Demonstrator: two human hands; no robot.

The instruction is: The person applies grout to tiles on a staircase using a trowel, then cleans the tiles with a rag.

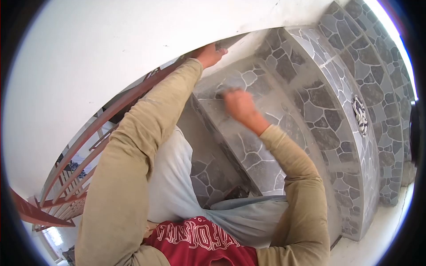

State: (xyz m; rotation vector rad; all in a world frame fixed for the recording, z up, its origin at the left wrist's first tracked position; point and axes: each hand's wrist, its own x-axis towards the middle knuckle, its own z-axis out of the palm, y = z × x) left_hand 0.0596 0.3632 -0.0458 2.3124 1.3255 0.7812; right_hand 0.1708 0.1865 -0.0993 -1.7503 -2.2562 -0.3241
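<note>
My left hand (210,55) reaches up to the upper end of the reddish-brown railing (133,94), beside the white wall. Its thumb sticks out to the right, and the other fingers are mostly hidden. My right hand (241,105) is closed over the grey stone-patterned step (248,144), blurred by motion. A small dark object (225,91) shows at its fingertips, too smeared to make out. White lines run between the stones around it.
A white wall (111,40) fills the upper left. Curved stone-patterned steps (328,106) rise to the right, where a black-and-white patterned cloth (360,116) lies. Railing bars (80,177) stand at the left. My bent legs (177,177) are below.
</note>
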